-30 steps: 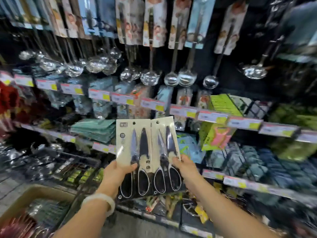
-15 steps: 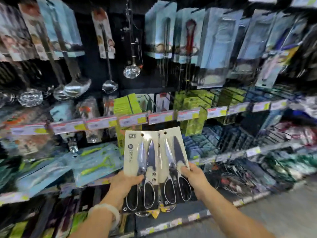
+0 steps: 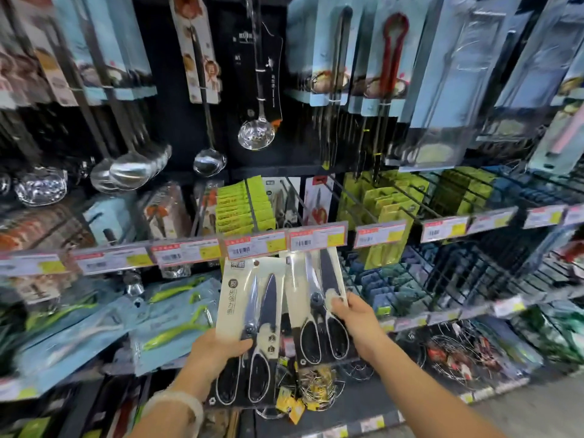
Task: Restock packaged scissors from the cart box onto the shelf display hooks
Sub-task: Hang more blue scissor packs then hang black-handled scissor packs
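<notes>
carrying one scissors pack (image 3: 252, 324) gripped in left hand (image 3: 215, 352) and another (image 3: 317, 308) in right hand (image 3: 354, 320), probably next threading each pack's hole onto a display hook (image 3: 292, 192).

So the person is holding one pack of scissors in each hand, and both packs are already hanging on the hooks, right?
Not quite. The head view shows the left hand holding one scissors pack and the right hand holding the other pack, but neither hangs on a hook yet; both are held below the price tags.
</notes>
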The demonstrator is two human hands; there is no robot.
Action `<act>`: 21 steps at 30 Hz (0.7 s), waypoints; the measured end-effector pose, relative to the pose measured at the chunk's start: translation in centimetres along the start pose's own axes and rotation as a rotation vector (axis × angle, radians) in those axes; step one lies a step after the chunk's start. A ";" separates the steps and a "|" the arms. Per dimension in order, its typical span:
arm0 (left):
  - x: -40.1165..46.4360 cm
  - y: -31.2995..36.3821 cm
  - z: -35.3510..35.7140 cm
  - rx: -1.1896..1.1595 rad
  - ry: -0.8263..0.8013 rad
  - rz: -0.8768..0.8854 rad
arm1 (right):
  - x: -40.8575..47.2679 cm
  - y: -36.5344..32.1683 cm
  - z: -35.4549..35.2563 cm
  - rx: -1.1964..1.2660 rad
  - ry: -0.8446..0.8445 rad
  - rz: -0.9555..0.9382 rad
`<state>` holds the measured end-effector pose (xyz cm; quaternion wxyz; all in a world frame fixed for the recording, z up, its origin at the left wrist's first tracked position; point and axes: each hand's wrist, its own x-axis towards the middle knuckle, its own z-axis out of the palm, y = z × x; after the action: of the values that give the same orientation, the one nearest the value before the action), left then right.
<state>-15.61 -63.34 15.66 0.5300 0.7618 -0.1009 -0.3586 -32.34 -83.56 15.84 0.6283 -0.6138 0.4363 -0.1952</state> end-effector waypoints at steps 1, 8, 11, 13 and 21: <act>0.1 0.3 -0.1 -0.004 0.005 -0.022 | 0.3 -0.2 0.3 0.031 0.008 -0.003; 0.7 0.6 0.0 -0.004 0.005 -0.022 | 1.7 0.3 0.4 0.030 -0.006 -0.017; 0.7 0.2 0.1 -0.026 0.003 -0.043 | 1.6 0.7 0.4 -0.125 -0.141 -0.092; 0.5 -0.6 0.2 -0.046 0.042 -0.060 | 1.3 0.7 0.2 -0.159 -0.185 -0.139; -2.5 0.1 3.6 -0.155 0.049 -0.027 | 1.6 -0.3 -1.7 0.085 -0.156 -0.147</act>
<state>-19.72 -64.71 16.15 0.5846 0.7284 -0.0497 -0.3539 -32.76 -85.83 15.83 0.6697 -0.6304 0.3312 -0.2108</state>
